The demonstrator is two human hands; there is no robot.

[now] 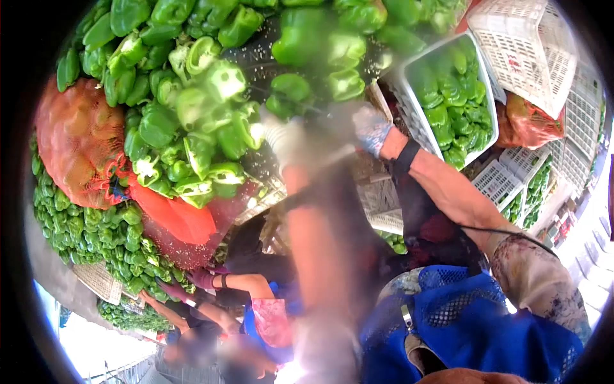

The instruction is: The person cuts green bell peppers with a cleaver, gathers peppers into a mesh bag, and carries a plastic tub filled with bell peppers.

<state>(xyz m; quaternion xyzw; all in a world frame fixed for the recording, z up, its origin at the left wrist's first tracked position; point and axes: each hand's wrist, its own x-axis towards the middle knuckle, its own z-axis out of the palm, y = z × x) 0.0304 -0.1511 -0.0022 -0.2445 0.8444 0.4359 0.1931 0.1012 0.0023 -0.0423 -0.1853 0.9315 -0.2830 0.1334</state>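
My left hand (pixel 283 139), in a pale glove, reaches to the edge of a dark, seed-strewn work surface (pixel 259 51). It is smeared by motion, so its fingers do not show clearly. My right hand (pixel 373 130) wears a blue-and-white patterned glove and is close by, beside a crate of green peppers (pixel 451 96). A greyish blur between the hands hides its fingertips and anything in them. Cut green peppers (pixel 198 153) with pale insides are heaped left of my left hand. A whole-looking green pepper (pixel 289 89) lies just beyond the hands.
An orange mesh sack (pixel 83 144) bulges at the left, above a large pile of peppers (pixel 89 224). A co-worker's gloved hand (pixel 201 278) is at that pile. White plastic crates (pixel 511 48) and another red mesh sack (pixel 534 121) stand at the right.
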